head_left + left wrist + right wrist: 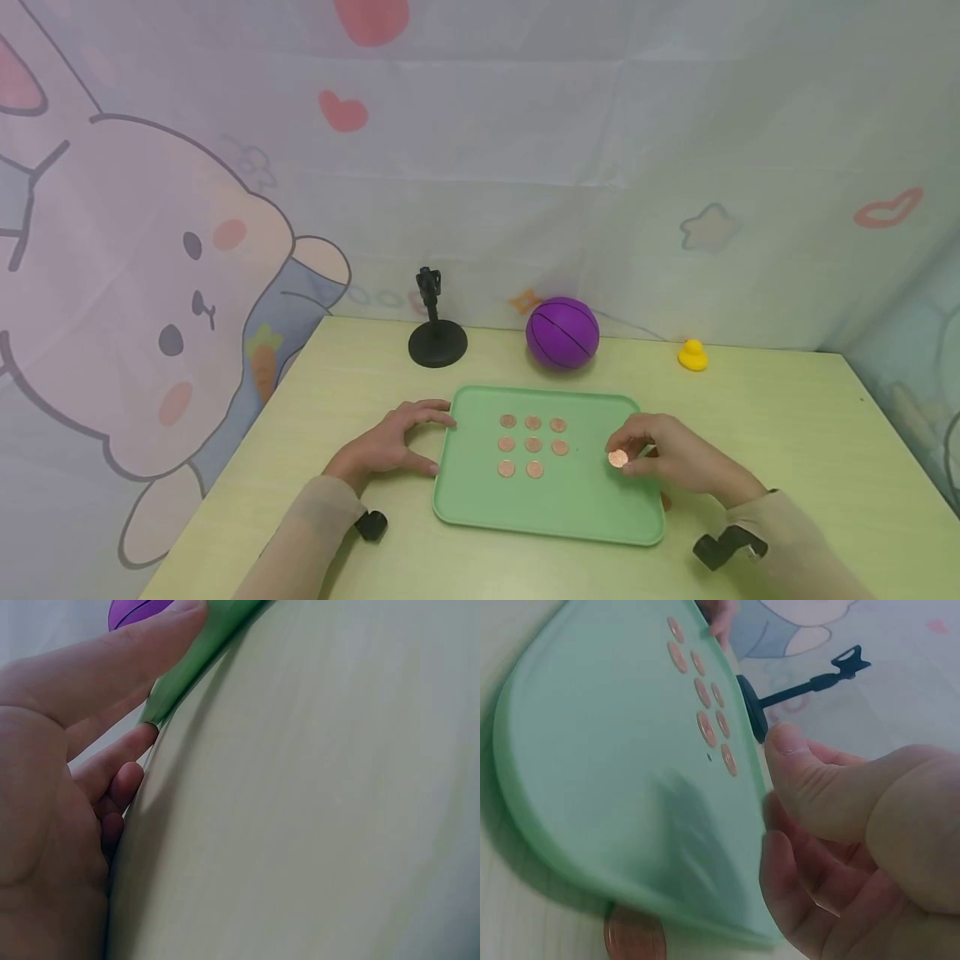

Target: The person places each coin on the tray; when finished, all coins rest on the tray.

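In the head view my right hand (678, 454) pinches a copper coin (618, 458) between thumb and fingertips, over the right side of a green tray (555, 510). The fingers hide that coin in the right wrist view. Several like coins (532, 445) lie flat on the tray in three rows, the nearest row holding two. My left hand (386, 442) rests at the tray's left edge, thumb and fingers spread and touching its rim (187, 671). Another coin (634, 934) lies on the table just outside the tray's right edge, mostly covered by the right hand in the head view.
Behind the tray, a purple ball (562, 333) sits near the table's back edge. A black stand (438, 343) is left of it, and a yellow rubber duck (693, 356) is to the right. A printed cloth (487, 208) hangs behind the pale table (780, 433).
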Available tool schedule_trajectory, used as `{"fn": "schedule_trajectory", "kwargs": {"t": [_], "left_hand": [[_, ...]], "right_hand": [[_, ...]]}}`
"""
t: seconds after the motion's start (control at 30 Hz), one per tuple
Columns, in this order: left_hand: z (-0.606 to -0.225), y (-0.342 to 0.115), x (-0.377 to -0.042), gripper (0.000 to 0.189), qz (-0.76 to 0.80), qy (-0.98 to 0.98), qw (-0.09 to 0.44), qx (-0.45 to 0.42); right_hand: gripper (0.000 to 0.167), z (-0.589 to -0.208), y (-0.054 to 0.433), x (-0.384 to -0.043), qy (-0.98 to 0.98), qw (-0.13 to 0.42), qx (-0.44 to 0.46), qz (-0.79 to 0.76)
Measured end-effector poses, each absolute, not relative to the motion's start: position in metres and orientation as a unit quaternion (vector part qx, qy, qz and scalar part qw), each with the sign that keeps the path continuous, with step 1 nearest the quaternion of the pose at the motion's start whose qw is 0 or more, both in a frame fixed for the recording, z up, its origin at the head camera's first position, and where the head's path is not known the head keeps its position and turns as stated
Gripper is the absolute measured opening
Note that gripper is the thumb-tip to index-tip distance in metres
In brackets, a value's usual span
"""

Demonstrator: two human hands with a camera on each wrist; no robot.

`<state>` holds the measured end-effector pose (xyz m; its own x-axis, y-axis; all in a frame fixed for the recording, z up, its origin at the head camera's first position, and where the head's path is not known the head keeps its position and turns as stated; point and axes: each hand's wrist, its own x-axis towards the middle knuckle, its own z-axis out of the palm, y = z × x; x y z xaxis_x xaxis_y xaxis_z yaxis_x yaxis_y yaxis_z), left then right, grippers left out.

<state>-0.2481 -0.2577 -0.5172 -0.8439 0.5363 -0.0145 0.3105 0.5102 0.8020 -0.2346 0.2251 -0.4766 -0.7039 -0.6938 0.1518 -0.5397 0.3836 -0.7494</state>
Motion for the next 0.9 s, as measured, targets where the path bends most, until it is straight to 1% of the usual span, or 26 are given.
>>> {"fn": "schedule_trajectory", "kwargs": {"t": [0.07,0.17,0.43,0.73,0.9], "left_hand": [[-0.517,-0.257,-0.248,0.066,0.431,0.858,0.131,0.248],[-0.518,-0.258,-0.248,0.066,0.432,0.857,0.132,0.248],[-0.519,-0.258,-0.249,0.066,0.434,0.856,0.130,0.248],[-0.519,-0.257,-0.250,0.065,0.431,0.858,0.131,0.248],[-0.518,-0.257,-0.249,0.065,0.433,0.857,0.132,0.246]], "right_hand": [[0.019,-0.479,0.218,-0.235,0.827,0.078,-0.381,-0.406],[0.020,-0.481,0.208,-0.236,0.828,0.068,-0.386,-0.401],[0.021,-0.489,0.181,-0.233,0.850,0.091,-0.359,-0.374],[0.022,-0.494,0.160,-0.229,0.872,0.063,-0.366,-0.320],[0.022,-0.493,0.155,-0.228,0.875,0.068,-0.365,-0.310]]}}
